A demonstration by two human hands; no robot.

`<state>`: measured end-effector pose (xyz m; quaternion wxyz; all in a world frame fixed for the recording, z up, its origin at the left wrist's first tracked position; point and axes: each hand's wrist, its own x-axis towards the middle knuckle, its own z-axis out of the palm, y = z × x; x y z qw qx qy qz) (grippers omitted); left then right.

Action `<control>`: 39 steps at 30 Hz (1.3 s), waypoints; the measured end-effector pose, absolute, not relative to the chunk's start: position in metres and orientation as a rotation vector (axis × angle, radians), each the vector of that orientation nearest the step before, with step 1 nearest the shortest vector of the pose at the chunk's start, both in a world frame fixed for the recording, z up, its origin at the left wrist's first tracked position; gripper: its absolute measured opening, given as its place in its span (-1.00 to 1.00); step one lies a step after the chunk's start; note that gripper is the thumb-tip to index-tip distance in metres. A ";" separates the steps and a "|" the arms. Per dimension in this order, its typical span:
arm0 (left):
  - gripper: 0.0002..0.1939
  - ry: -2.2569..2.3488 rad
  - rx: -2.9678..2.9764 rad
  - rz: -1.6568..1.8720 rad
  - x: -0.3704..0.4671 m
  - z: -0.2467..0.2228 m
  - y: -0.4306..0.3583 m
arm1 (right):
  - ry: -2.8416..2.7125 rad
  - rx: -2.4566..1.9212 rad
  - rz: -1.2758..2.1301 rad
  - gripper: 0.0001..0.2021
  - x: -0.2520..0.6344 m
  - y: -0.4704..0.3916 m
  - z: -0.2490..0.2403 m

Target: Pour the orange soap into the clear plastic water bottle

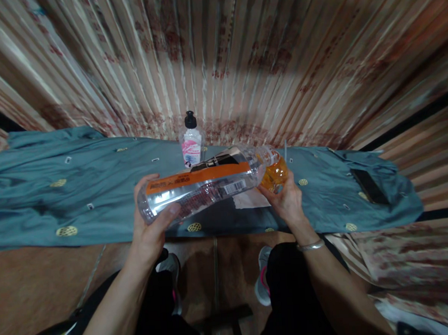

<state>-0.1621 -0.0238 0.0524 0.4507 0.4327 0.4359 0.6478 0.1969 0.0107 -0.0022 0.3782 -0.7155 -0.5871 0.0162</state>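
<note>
My left hand is wrapped round the base end of a large clear plastic bottle with an orange and silver label and a barcode. The bottle lies tilted nearly level, its neck end toward the right and slightly higher. At that end my right hand grips a small transparent container with orange liquid in it. The bottle's neck and the container overlap in view; I cannot tell whether liquid passes between them. Behind the large bottle stands a white-and-pink labelled bottle with a black cap, upright on the cloth.
A teal patterned cloth covers the narrow table. White paper lies under the held bottle's right part. A dark phone-like slab rests at the right. Striped curtain hangs behind, and a dark stool stands below.
</note>
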 end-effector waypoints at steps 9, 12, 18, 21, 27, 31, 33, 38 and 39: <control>-0.19 1.007 1.161 1.583 -0.165 0.047 -0.025 | -1.496 -1.826 0.039 -0.02 0.196 0.010 -0.002; -0.19 1.019 1.150 1.583 -0.165 0.047 -0.025 | -1.498 -1.833 0.028 -0.03 0.196 0.010 -0.002; -0.14 1.031 1.105 1.622 -0.161 0.050 -0.025 | -1.517 -1.822 0.008 0.00 0.198 0.011 -0.004; -0.16 1.027 1.108 1.610 -0.160 0.051 -0.025 | -1.519 -1.809 0.008 -0.01 0.198 0.011 -0.004; -0.12 1.046 1.086 1.648 -0.159 0.049 -0.024 | -1.497 -1.842 0.025 -0.02 0.195 0.010 -0.001; -0.10 1.057 1.074 1.626 -0.160 0.048 -0.024 | -1.505 -1.835 0.026 0.01 0.195 0.010 0.000; -0.07 1.067 1.067 1.621 -0.160 0.048 -0.025 | -1.504 -1.831 0.037 0.01 0.195 0.010 0.000; -0.05 1.076 1.066 1.621 -0.160 0.049 -0.024 | -1.500 -1.824 0.044 0.00 0.196 0.011 -0.001; -0.04 1.078 1.060 1.621 -0.160 0.049 -0.024 | -1.504 -1.823 0.043 0.02 0.197 0.011 -0.001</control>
